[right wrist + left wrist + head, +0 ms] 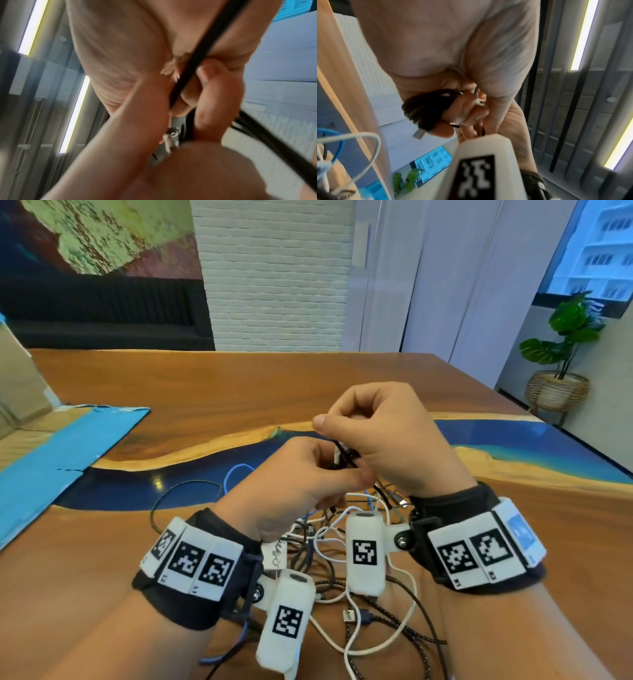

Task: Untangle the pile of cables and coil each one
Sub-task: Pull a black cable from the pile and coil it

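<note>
Wooden table (pixel 239 378) with a blue resin river fills my head view, white brick wall behind, a potted plant (pixel 565 337) far right, blue sheet (pixel 68 446) at the left. Both hands are raised above the near part of the table, pressed close together. My left hand (pixel 301 484) has its fingers curled around a small coil of black cable (pixel 344 457), and my right hand (pixel 387 436) is bent over it from the right, fingertips pinching the same black strands. Below the wrists lies the pile of cables (pixel 359 577): white, black, braided and one blue cable (pixel 236 474) looping out toward the far left of the heap.

Left wrist view now: the black cable (pixel 424 109) shows as several turns bundled together, gripped in fingers (pixel 467 112), with a metal plug end (pixel 418 133) poking out beneath. A white cable (pixel 368 136) and the blue one (pixel 339 143) arc at the lower left.

Right wrist view, blurry: one black strand (pixel 193 62) runs taut across the palm, clamped by a curled finger (pixel 211 86). More black strands fan out to the right, and a silver connector (pixel 169 136) hangs below the fingers.
</note>
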A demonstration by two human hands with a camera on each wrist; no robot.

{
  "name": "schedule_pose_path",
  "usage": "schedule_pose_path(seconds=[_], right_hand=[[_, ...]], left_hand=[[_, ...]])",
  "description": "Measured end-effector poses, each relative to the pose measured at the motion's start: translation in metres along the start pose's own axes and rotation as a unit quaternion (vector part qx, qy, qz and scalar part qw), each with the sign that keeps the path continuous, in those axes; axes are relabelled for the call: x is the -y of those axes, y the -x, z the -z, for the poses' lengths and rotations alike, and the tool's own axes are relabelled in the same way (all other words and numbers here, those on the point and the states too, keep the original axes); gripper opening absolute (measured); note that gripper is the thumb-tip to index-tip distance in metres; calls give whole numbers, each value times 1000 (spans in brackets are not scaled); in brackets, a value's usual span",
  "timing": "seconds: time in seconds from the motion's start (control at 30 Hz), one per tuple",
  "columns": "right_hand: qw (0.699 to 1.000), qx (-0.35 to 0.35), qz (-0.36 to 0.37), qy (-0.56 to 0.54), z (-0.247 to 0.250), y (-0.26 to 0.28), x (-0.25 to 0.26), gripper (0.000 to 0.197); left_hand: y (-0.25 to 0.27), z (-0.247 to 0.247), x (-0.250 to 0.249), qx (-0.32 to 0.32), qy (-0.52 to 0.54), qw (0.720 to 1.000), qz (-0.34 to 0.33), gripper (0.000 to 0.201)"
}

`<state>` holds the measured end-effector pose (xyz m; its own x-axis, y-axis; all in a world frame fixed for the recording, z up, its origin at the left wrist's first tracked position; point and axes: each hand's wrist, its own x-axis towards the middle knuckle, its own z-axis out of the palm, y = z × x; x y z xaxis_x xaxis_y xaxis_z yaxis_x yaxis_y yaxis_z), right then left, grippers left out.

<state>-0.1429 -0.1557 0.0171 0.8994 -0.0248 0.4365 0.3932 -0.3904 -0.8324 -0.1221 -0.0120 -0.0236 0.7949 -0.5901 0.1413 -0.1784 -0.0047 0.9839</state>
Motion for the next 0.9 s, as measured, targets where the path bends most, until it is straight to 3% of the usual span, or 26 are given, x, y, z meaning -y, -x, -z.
schedule_pose_path(seconds=[0.1, 0.23, 0.43, 0.5, 0.6, 0.67, 0.73, 0.8, 0.9], right_hand=[[998, -53, 38, -4, -9, 2, 6, 32], [979, -149, 99, -93, -13, 5, 19, 39], [947, -121, 84, -284, -5, 9, 35, 31], [961, -107, 98, -236, 0, 7, 32, 24], [993, -55, 91, -48, 1, 2, 17, 6], [999, 10, 47, 25, -7, 0, 6, 19], [997, 70, 18, 30, -17, 0, -1, 27], [995, 103, 11, 16, -24, 1, -2, 21], [998, 45, 48, 15, -21, 0, 1, 5]], left_hand=[[2, -8, 0, 1, -20, 1000, -9, 30], [2, -9, -2, 2, -86, 996, -25, 38], [-1, 4, 4, -58, -219, 974, -6, 43], [-3, 16, 3, -98, -224, 969, -27, 45], [-5, 32, -4, -146, -199, 966, -73, 43], [-5, 37, -11, -165, -147, 970, -100, 38], [-2, 43, -18, -182, -98, 972, -111, 33], [2, 51, -24, -195, -98, 969, -120, 33], [10, 62, -31, -194, -166, 961, -111, 41]])
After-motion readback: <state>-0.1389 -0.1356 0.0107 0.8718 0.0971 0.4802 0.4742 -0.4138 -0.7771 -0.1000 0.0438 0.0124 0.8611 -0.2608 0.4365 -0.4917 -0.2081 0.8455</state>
